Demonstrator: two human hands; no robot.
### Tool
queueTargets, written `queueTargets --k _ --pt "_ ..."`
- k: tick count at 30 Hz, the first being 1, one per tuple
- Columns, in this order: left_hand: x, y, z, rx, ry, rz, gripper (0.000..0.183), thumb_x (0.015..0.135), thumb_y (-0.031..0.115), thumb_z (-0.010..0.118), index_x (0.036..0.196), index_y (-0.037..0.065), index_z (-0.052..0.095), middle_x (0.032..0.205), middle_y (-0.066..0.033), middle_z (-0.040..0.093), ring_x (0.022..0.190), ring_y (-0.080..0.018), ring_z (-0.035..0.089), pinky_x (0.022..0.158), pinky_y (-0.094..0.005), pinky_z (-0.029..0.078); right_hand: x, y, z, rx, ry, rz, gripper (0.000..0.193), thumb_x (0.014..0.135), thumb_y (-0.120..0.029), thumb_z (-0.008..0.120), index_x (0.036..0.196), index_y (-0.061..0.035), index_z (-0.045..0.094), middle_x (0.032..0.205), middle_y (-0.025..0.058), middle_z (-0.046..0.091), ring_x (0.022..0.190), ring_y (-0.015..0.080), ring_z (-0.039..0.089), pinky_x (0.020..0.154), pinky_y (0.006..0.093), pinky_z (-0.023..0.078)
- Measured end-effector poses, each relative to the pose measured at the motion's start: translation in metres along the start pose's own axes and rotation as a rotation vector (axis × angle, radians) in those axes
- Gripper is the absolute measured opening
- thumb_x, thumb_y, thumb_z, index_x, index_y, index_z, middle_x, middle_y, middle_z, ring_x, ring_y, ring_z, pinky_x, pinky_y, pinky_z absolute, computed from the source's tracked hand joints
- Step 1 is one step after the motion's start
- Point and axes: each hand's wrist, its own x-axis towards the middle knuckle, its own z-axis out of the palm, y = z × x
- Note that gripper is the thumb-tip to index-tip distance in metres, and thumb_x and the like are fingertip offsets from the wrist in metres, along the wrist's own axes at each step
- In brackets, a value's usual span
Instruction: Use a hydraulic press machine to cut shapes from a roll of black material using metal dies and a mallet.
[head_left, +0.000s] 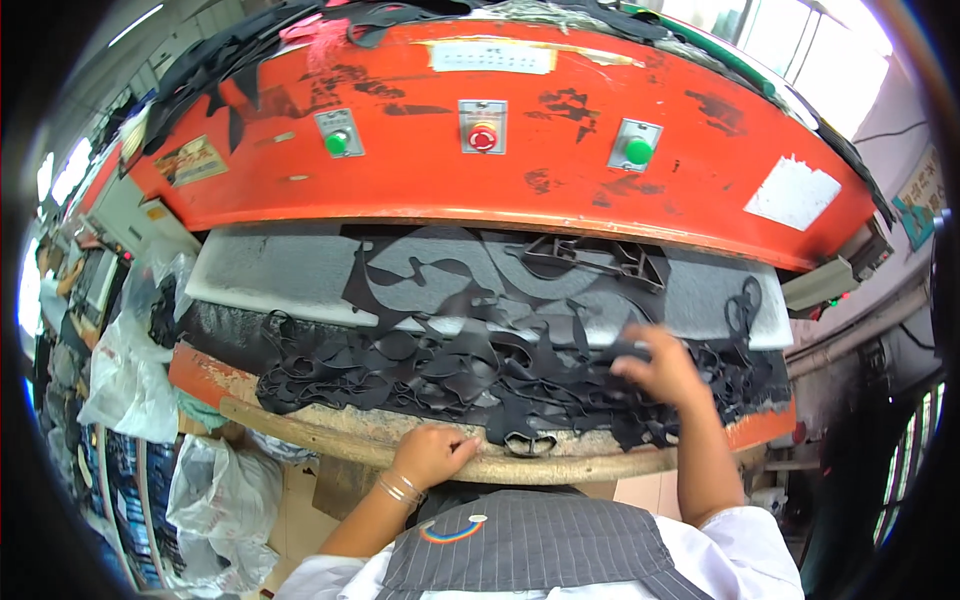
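My left hand (432, 456) rests on the wooden front edge (350, 447) of the machine bed, its fingers curled in and nothing visible in them. My right hand (665, 368) is over the heap of black cut-out scraps (430, 370), thumb and fingers bent and smeared by motion. Dark material shows between its fingertips; whether they grip it is unclear. Beyond the heap, a perforated black sheet (440, 272) lies across the pale cutting board (270, 265). Upon that sheet sits a dark metal cutting die (585, 258), close under the press beam.
The red press beam (400, 180) spans the far side, with a red stop button (482, 136) between two green buttons. Black offcuts (240, 60) lie along its top. At the left hang clear plastic bags (130, 385); a grey bracket (820, 285) juts out at the right.
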Motion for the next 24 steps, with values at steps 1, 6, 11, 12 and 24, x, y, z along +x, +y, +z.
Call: queueTargets --k 1,6,11,12,24 --pt "0.017 0.003 -0.001 0.036 0.031 0.047 0.023 0.083 0.028 0.068 0.073 0.007 0.072 0.068 -0.0095 0.064 0.070 -0.0291 0.063 0.064 -0.0380 0.050 0.023 0.024 -0.007 -0.123 0.139 -0.042 0.064 0.069 -0.033 0.082 0.121 -0.0038 0.059 0.118 0.0191 0.061 0.112 0.0370 0.055 0.096 0.0422 0.044" --pt "0.132 0.018 -0.002 -0.008 0.216 0.310 0.021 0.086 0.023 0.064 0.095 0.005 0.069 0.091 -0.0130 0.067 0.087 -0.0317 0.063 0.077 -0.0387 0.051 0.127 0.053 0.005 -0.568 0.079 0.316 0.102 0.063 -0.055 0.080 0.146 -0.0171 0.034 0.138 0.0236 0.045 0.126 0.0410 0.043 0.100 0.0504 0.038" --pt "0.235 0.006 0.027 0.307 0.276 0.284 0.055 0.090 0.035 0.059 0.132 0.002 0.051 0.138 -0.0168 0.050 0.130 -0.0317 0.045 0.108 -0.0431 0.035 0.165 0.075 0.042 -0.411 0.104 0.191 0.097 0.060 -0.057 0.081 0.140 -0.0170 0.045 0.130 0.0212 0.048 0.117 0.0363 0.047 0.099 0.0438 0.040" --pt "0.242 0.006 0.033 0.400 0.238 0.196 0.061 0.091 0.039 0.054 0.138 0.002 0.044 0.145 -0.0158 0.042 0.136 -0.0297 0.037 0.111 -0.0431 0.028 0.161 0.082 0.041 -0.411 0.101 0.206 0.097 0.060 -0.057 0.081 0.140 -0.0170 0.045 0.130 0.0212 0.048 0.117 0.0363 0.047 0.099 0.0438 0.040" --pt "0.238 -0.005 0.025 0.007 0.254 0.190 0.054 0.093 0.040 0.052 0.127 0.000 0.056 0.132 -0.0155 0.056 0.126 -0.0293 0.050 0.106 -0.0410 0.038 0.080 0.096 -0.023 -0.055 0.787 -0.108 0.076 0.061 -0.013 0.082 0.128 -0.0010 0.047 0.126 0.0261 0.043 0.120 0.0410 0.042 0.099 0.0457 0.040"
